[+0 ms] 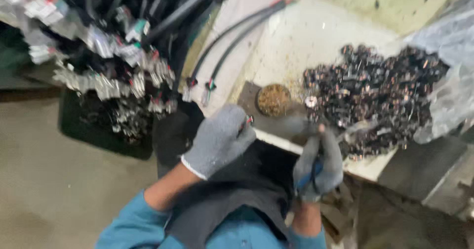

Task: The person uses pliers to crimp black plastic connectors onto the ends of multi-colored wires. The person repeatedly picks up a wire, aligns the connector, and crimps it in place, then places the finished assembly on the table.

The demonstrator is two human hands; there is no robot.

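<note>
1. The left hand (219, 140), in a grey knit glove, is curled into a loose fist at the near edge of the workbench (316, 36). A small red and white piece (250, 120) peeks out past its fingers; motion blur hides how much of it lies inside the grip.
2. The right hand (320, 164), gloved the same way, is closed around a tool with a blue handle (312, 172). Only a strip of the handle shows between the fingers, and the working end is smeared beyond recognition.
3. Both hands sit close together, low in the middle of the view, with the left one slightly farther off and to the left.
4. Just to the right of the right hand, a heap of small dark parts (375, 93) with coppery and silvery glints lies on the bench. Single pieces cannot be told apart.
5. A clear plastic bag (452, 76) lies beside the heap at the right and is cut off by the frame edge.
6. A round brownish dish (273, 100) sits on the bench, beyond the gap between the hands; its contents are unclear.
7. Two black cables (232, 36) run across the bench from the far side toward the left hand, ending in red and green tips.
8. At the far left hangs a blurred bundle of wires with metal terminals (111, 66), its top cut off.
9. Blue sleeves (128, 227) and a dark apron (242, 189) fill the near edge.
</note>
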